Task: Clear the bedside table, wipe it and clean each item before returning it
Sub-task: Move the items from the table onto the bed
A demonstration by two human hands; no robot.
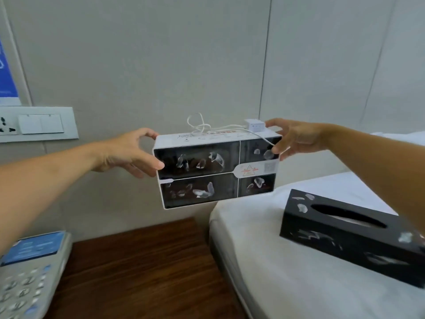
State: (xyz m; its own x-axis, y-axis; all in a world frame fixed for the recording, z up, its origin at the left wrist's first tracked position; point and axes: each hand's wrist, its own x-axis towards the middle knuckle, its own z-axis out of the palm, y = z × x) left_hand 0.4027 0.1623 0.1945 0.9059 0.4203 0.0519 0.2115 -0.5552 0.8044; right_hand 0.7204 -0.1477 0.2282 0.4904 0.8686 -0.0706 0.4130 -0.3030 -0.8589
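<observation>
A white box with dark glossy front panels (216, 171) hangs in the air above the brown wooden bedside table (142, 268). My left hand (128, 153) grips its left end, thumb on the front, fingers over the top. My right hand (296, 139) grips the right end the same way. A white charger plug (255, 126) and its coiled white cable (197, 125) lie on top of the box. The panels carry smudges and fingerprints.
A black tissue box (351, 236) lies on the white bed (276, 272) at right. A grey desk phone (30, 272) sits at the table's left edge. A wall socket and switch plate (39, 124) is mounted on the left wall.
</observation>
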